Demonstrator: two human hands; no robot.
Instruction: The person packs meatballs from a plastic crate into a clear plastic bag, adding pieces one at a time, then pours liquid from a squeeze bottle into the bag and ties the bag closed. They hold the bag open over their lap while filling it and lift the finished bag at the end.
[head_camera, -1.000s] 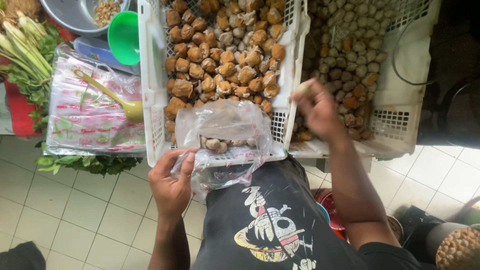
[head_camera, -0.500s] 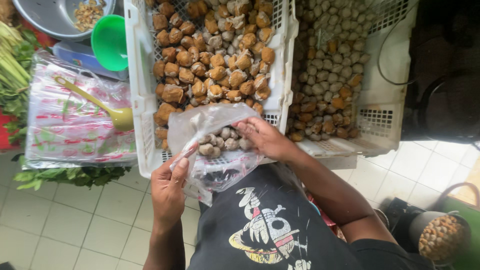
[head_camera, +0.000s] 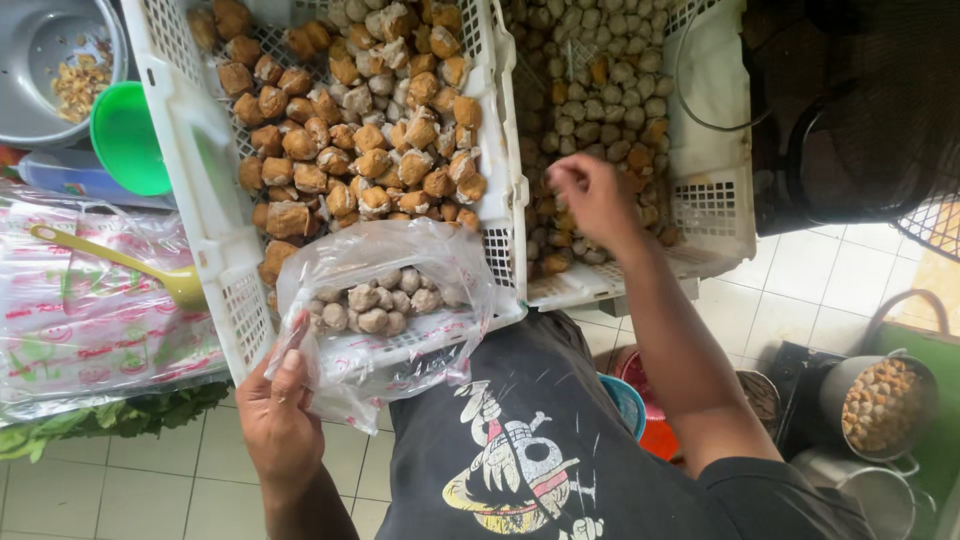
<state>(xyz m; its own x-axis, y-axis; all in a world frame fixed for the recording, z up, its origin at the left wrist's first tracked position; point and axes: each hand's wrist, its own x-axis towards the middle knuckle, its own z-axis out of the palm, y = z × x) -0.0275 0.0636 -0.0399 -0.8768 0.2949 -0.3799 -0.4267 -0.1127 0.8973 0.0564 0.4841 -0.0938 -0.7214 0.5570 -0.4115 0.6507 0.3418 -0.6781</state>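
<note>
My left hand (head_camera: 275, 420) grips the edge of a clear plastic bag (head_camera: 400, 355) and keeps its mouth wide. Several grey-brown balls (head_camera: 370, 300) lie inside the bag. The bag rests against the near rim of a white slatted crate (head_camera: 190, 170) filled with brown fried pieces (head_camera: 370, 150). My right hand (head_camera: 595, 195) hovers over a second white crate (head_camera: 710, 210) to the right, which is full of small grey and brown balls (head_camera: 590, 90). Its fingers are curled and blurred, so I cannot tell whether they hold anything.
At the left are a green bowl (head_camera: 128, 138), a grey basin (head_camera: 50, 60), a yellow-green ladle (head_camera: 120, 262) on stacked plastic packs (head_camera: 90, 330), and leafy greens (head_camera: 110, 415). A metal pot of fried balls (head_camera: 880, 405) stands on the tiled floor, lower right.
My right hand has left the bag's mouth and swung back right over the crate of small balls. The bag holds more balls than a second ago. My left hand keeps its grip.
</note>
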